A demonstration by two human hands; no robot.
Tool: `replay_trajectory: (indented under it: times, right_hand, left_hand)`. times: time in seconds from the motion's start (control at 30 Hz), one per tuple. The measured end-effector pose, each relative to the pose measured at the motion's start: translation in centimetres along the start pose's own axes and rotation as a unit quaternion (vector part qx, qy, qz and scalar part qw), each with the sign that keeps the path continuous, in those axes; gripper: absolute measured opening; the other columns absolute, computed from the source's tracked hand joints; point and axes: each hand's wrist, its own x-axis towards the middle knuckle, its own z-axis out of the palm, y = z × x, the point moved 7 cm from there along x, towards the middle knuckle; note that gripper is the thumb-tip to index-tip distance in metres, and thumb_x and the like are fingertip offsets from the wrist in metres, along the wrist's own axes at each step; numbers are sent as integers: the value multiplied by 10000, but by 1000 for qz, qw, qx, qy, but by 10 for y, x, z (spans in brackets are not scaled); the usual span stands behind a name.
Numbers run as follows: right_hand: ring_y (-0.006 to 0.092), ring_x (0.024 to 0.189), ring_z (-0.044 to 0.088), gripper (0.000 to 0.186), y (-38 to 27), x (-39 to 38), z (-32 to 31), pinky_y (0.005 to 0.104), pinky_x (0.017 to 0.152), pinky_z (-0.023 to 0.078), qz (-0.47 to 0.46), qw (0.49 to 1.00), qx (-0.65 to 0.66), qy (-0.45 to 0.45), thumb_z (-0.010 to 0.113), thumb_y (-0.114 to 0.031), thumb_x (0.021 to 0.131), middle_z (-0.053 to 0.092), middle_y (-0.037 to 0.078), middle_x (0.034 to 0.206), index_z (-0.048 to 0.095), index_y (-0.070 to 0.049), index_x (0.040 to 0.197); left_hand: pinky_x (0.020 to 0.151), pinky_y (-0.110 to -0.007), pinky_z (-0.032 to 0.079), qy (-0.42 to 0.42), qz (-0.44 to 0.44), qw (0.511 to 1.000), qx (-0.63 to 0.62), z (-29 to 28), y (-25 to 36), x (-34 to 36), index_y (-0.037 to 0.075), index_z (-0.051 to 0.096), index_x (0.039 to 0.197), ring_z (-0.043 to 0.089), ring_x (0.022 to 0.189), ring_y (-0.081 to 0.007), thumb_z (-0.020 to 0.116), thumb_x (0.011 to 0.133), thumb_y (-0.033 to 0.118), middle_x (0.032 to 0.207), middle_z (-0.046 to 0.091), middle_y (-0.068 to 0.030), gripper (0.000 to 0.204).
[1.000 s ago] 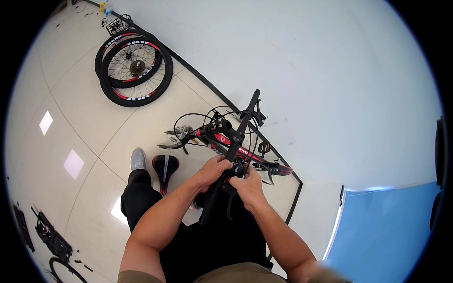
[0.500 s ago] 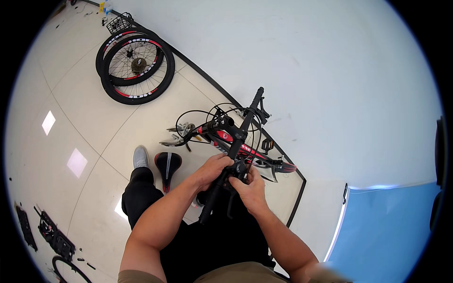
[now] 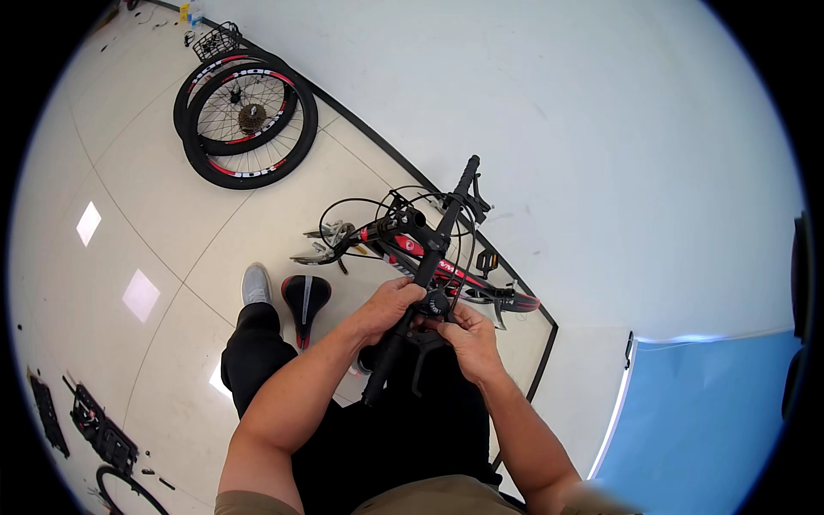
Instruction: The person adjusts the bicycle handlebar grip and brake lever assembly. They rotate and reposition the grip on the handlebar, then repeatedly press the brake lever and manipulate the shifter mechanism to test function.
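Observation:
A black bicycle handlebar [image 3: 447, 225] slants across the middle, its lower grip [image 3: 388, 365] pointing toward my lap. My left hand [image 3: 393, 307] is closed around the bar just above that grip, with the thumb on top. Beside the thumb sits a round black shifter [image 3: 437, 302], and a black brake lever [image 3: 419, 371] hangs below it. My right hand [image 3: 475, 343] is at the right side of the shifter, fingers bent and pinched together under it. What lies between those fingertips is hidden. The red and black bicycle frame [image 3: 459, 273] extends behind the bar toward the wall.
A black saddle [image 3: 305, 302] lies on the tiled floor beside my shoe [image 3: 256, 285]. Two wheels [image 3: 251, 176] lie overlapped near the wall, by a wire basket [image 3: 216, 43]. Black parts [image 3: 101, 429] lie at lower left. A blue panel [image 3: 695, 421] stands at right.
My right hand has shifted slightly right and down, its thumb coming off the shifter's side and its fingers drawing together beneath. My left hand stays on the bar.

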Motion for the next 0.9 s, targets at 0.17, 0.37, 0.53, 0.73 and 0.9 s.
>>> replay_trajectory:
  times: [0.17,0.37,0.53,0.73,0.9]
  right_hand:
    - [194,1101,715,408,-2,-2,-1,309,1015,526,13,1000,3,0,545,126,929,725,133,1224,630,66,1323]
    - [179,1102,701,454,-5,-3,0,307,1009,522,-8,1000,-20,-9,603,84,937,723,130,1223,573,67,1390]
    - [177,1121,677,703,-24,-14,15,312,999,526,-36,997,-67,30,720,39,911,691,141,1270,387,63,1530]
    - [185,1201,641,816,-23,-17,6,331,1018,526,-108,987,-90,73,774,23,883,611,181,1395,327,65,1563]
    - [199,1155,682,687,-30,-13,5,346,1029,531,-98,973,-206,42,805,-22,863,700,171,1262,488,63,1466]
  left_hand:
    - [634,-275,509,-7,2,1000,8,3,1,-1,26,647,1157,615,707,-107,601,970,248,930,709,-59,293]
    - [615,-284,507,-12,-6,1000,19,2,2,-3,35,636,1148,610,700,-112,593,981,254,910,695,-62,279]
    - [600,-283,492,-4,-5,1000,1,-10,-5,1,45,649,1138,598,706,-108,614,978,290,894,675,-43,295]
    - [601,-274,492,1,4,1000,2,-4,-6,0,52,659,1157,594,724,-94,664,995,342,925,673,-31,332]
    - [595,-269,491,9,11,1000,0,-6,-5,-3,45,660,1144,599,727,-92,679,989,344,915,669,-28,337]
